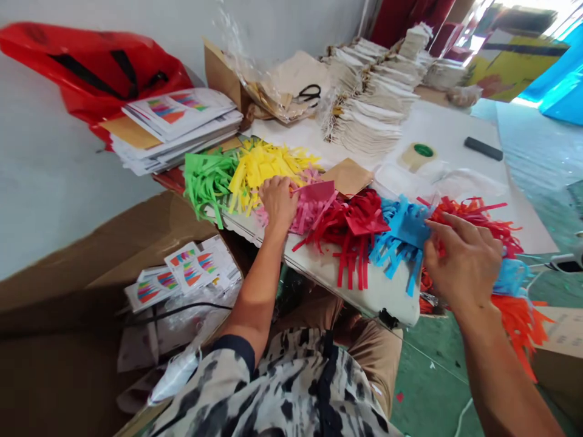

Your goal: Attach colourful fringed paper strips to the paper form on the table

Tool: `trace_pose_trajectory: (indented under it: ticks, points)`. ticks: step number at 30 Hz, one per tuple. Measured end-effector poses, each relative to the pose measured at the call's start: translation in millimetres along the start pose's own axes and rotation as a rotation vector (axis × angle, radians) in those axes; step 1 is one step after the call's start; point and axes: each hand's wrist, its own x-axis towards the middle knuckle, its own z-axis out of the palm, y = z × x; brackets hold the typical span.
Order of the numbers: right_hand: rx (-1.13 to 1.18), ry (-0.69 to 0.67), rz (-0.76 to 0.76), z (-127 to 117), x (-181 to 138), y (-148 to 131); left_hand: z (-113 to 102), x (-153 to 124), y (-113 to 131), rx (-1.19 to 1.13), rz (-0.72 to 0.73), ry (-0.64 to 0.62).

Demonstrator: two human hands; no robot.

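Fringed paper tassels lie in a row along the table edge. At the left end is a green tassel, then a yellow tassel. My left hand is closed at the near side of the yellow one, pinching the pink tassel by its left end. Right of that are a red tassel and a blue tassel. My right hand has thumb and fingertips closed on the blue tassel's right edge. Behind and beneath this hand show an orange-red tassel, more blue fringe and an orange tassel.
Stacked paper bundles stand at the back of the table. Nearby are a tape roll, a black bar, brown paper and black-handled scissors. Printed sheets are piled left; a cardboard box holds more below.
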Motion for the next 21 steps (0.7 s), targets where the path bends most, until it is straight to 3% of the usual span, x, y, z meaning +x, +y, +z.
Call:
trace_pose_trajectory:
  ticks: [8,11,14,17,19,21]
  points:
    - [0.366,0.025,-0.168,17,39,-86,-36,-30,1,-0.210,0.433,0.109]
    - [0.451,-0.047,-0.235,22,52,-126,-38,-42,-1,-0.241,0.499,0.080]
    - [0.532,-0.071,-0.260,16,45,-147,-36,-51,-4,-0.311,0.491,0.032]
    - [0.599,0.007,-0.173,0,16,-131,-35,-58,-6,-0.396,0.433,0.043]
    - [0.564,0.066,-0.033,-13,-14,-102,-36,-62,-5,-0.441,0.372,0.079]
    - [0.435,0.008,0.058,-29,-51,-62,-37,-65,-3,-0.481,0.299,0.111]
